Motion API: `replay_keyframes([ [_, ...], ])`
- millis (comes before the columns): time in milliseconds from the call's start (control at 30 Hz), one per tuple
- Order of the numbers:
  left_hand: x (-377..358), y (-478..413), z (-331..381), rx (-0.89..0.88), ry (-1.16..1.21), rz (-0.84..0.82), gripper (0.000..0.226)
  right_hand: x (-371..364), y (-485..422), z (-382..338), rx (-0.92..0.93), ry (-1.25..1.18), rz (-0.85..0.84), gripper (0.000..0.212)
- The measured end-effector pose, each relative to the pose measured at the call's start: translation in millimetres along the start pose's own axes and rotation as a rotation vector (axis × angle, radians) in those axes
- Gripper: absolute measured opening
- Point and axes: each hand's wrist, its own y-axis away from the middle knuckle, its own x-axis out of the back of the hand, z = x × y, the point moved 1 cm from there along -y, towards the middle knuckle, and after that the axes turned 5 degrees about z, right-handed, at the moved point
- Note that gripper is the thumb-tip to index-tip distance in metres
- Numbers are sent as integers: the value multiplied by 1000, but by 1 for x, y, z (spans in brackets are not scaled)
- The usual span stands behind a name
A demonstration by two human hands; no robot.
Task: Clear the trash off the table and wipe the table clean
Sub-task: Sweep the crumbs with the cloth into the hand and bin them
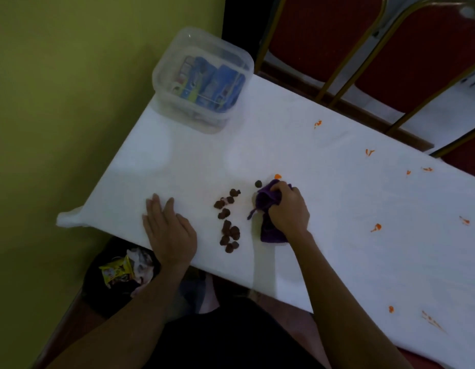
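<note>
A white table [324, 209] carries several brown crumbs [228, 222] in a loose pile near its front edge, with one dark lump [258, 184] a little apart. My right hand [288, 209] is shut on a bunched purple cloth [268, 206] just right of the crumbs. My left hand [168, 230] lies flat and open on the table, left of the pile. Several orange smears [376, 227] dot the right half of the table, and one small smear [277, 176] sits just beyond the cloth.
A clear plastic container [201, 78] holding blue packets stands at the far left corner. A dark bin [119, 275] with wrappers sits on the floor below the table's left end. Red chairs [390, 49] stand behind the table. A yellow-green wall [71, 102] is on the left.
</note>
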Motion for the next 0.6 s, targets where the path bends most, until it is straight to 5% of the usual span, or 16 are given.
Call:
replay_keyframes([
  [200,-2,0,-1,-16,-6,56,43,-28,-6,-49,227,56,-85,46],
  [367,-2,-2,-1,-9,-9,43,43,-21,-6,-79,481,148,-357,45],
  [600,0,-2,1,3,-21,29,45,18,16,7,105,100,-256,45],
])
